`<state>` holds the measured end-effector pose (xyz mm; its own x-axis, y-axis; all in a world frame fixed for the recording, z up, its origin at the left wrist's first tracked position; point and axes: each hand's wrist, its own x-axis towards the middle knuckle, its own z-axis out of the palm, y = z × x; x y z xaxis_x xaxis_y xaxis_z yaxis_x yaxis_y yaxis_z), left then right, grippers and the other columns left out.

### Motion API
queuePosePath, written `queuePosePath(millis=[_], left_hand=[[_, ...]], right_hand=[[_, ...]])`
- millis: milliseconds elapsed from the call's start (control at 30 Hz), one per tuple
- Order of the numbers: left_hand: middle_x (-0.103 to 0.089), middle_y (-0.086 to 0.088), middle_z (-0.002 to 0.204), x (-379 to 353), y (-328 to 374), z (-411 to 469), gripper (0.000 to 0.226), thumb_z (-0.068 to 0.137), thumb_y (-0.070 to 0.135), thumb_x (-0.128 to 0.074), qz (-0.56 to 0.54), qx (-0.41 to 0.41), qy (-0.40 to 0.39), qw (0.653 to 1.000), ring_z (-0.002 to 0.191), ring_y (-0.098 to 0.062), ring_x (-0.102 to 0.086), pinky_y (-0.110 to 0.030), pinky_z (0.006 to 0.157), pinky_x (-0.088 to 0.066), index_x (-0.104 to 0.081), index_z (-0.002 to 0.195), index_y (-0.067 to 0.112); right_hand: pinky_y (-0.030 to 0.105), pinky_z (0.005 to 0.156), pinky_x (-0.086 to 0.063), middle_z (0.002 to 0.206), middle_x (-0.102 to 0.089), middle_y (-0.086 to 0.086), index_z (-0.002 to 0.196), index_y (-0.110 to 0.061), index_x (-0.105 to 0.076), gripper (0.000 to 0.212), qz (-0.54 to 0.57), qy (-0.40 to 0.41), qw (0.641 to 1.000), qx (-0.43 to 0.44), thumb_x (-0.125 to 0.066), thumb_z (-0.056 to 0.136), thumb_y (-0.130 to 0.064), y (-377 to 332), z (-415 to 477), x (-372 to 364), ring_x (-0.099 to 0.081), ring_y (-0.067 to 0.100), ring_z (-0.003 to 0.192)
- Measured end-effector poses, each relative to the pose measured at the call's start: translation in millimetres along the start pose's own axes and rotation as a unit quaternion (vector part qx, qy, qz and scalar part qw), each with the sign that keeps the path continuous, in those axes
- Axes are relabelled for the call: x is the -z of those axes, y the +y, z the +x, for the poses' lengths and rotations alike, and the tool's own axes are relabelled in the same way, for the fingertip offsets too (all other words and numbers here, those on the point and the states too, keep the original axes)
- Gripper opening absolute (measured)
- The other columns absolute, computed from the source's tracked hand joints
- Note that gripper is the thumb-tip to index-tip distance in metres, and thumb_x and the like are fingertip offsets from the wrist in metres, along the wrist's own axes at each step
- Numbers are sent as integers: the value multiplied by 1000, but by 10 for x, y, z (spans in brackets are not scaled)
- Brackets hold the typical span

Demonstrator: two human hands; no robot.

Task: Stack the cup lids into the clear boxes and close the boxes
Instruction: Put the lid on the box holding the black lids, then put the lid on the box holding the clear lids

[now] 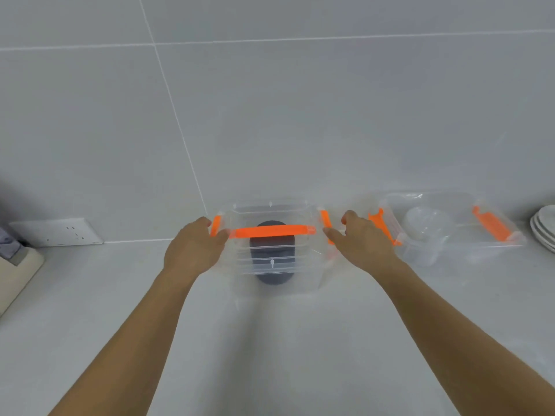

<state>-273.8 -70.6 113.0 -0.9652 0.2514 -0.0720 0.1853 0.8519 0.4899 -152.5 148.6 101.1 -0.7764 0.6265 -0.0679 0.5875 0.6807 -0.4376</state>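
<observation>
Clear box (274,247), lidded, holds 1 dark lid stack (271,253). Left hand (195,247) and right hand (360,241) flank it, fingers loosely spread at its orange latches.

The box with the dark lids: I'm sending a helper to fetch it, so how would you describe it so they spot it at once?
On the pale counter against the tiled wall stand two clear boxes with orange clasps. Take the left one, which sits between the person's left hand and right hand. Only it has an orange carry handle across its lid and a dark stack inside; the right box holds clear lids.
</observation>
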Motion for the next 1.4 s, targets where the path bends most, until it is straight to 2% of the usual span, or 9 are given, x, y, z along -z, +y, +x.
queuePosePath(millis=[233, 367, 500, 667, 867, 1067, 1233, 1333, 1400], left_hand=[[-44, -5, 144, -35, 466, -359, 64, 90, 52, -45, -42, -83, 65, 993, 131, -25, -43, -40, 102, -37, -35, 144, 21], [-41, -2, 148, -246, 760, -634, 65, 89, 52, -46, -59, -132, 85, 986, 135, -21, -37, -35, 105, -34, -33, 145, 22], [-48, 1, 138, -581, 1108, -937, 64, 88, 49, -51, -79, -190, 68, 976, 126, -20, -47, -36, 104, -39, -37, 143, 21], [-35, 3, 151, -1145, 1529, -1319, 67, 89, 54, -46, -48, -241, 1, 969, 139, -16, -31, -32, 112, -26, -30, 146, 23], [-24, -1, 158, -1805, 1810, -1653, 73, 88, 59, -40, -17, -223, -90, 970, 145, -16, -19, -35, 118, -19, -20, 150, 26], [-22, -2, 158, -2269, 1915, -1885, 76, 89, 58, -40, 11, -208, -134, 969, 146, -17, -17, -35, 119, -17, -16, 151, 21], [-33, -8, 150, -2512, 1869, -2032, 75, 90, 54, -41, 63, -172, -151, 972, 138, -24, -30, -34, 110, -26, -19, 149, 14], [-45, -12, 130, -2578, 1852, -2100, 66, 90, 52, -45, 85, -111, -181, 973, 112, -31, -52, -37, 86, -44, -33, 134, 4], [-51, -13, 120, -2593, 1854, -2106, 61, 90, 53, -44, 112, -90, -206, 968, 100, -34, -59, -36, 74, -46, -38, 123, 2]], right_hand=[[42, 99, -37, 136, -49, 12, 145, -16, -26, 76, 6, 117, 991, 69, -52, 85, -55, 394, -152, 424, -49, 31, 123], [41, 102, -34, 145, -42, 11, 149, -19, -20, 86, 1, 174, 981, 91, -57, 81, -56, 783, -254, 520, -43, 30, 130], [43, 109, -30, 148, -39, 17, 150, -22, -20, 96, -34, 195, 977, 84, -40, 72, -75, 1286, -370, 575, -36, 30, 138], [43, 111, -26, 151, -37, 13, 150, -25, -19, 96, -51, 183, 981, 43, -34, 71, -77, 1999, -553, 648, -29, 26, 143], [41, 113, -19, 155, -27, 15, 151, -31, -6, 91, -45, 142, 988, -35, -46, 78, -68, 2829, -864, 685, -26, 29, 143], [39, 115, -16, 158, -20, 12, 151, -29, -3, 91, -34, 86, 992, -91, -45, 80, -67, 3331, -1145, 578, -20, 27, 145], [40, 116, -14, 159, -15, 12, 151, -18, -7, 93, -24, 42, 991, -126, -46, 81, -66, 3503, -1285, 382, -17, 27, 146], [40, 116, -13, 159, -16, 11, 149, -14, -19, 87, -27, 19, 990, -136, -47, 83, -63, 3525, -1331, 273, -18, 27, 146], [39, 115, -12, 158, -20, 9, 143, -13, -35, 76, -13, 12, 991, -133, -49, 84, -60, 3514, -1367, 198, -21, 25, 145]])
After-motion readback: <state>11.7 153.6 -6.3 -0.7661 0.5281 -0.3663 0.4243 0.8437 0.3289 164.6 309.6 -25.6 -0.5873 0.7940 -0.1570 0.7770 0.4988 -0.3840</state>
